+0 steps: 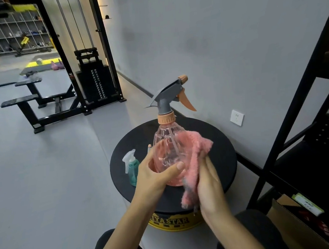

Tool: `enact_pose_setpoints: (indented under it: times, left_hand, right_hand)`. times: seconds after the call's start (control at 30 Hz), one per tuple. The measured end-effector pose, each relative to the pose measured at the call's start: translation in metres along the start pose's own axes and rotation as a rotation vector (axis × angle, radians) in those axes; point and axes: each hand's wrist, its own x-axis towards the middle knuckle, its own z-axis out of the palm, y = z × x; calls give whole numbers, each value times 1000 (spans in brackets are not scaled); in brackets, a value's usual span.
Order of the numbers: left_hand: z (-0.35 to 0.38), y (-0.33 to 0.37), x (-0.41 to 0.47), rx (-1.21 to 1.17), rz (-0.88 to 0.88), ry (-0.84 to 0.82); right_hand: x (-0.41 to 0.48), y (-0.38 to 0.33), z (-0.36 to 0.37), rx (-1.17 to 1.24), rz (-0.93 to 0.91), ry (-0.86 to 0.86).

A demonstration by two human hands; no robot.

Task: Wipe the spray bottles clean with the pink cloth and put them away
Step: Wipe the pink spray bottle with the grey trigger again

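- Head view: the left hand [156, 173] curls its fingers round the pink spray bottle [167, 144], held upright over the round black desk [223, 158].
- The right hand [209, 182] clamps the pink cloth [194, 147] against the bottle's side.
- The left hand partly hides a teal spray bottle [133, 169] standing on the desk.
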Motion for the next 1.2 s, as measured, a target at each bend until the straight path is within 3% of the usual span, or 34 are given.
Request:
enact_pose_setpoints:
  times: [0.27,0.57,0.67,0.77,0.97,1.2]
  left_hand:
    - [8,4,-2,-14,-7,-68]
    - [0,-5,7,23,16,51]
    - [-4,-4,8,45,24,-1]
    - [-2,-2,6,35,17,-87]
    - [4,1,4,28,6,-101]
    - [-2,-1,10,89,11,-76]
  right_hand:
    - [33,-23,-15,429,338,17]
    - [5,0,-8,374,242,20]
    - [11,-5,-8,318,188,17]
    - [27,-21,-11,337,246,51]
    - [44,-10,-17,501,430,14]
    - [28,3,-16,624,482,-75]
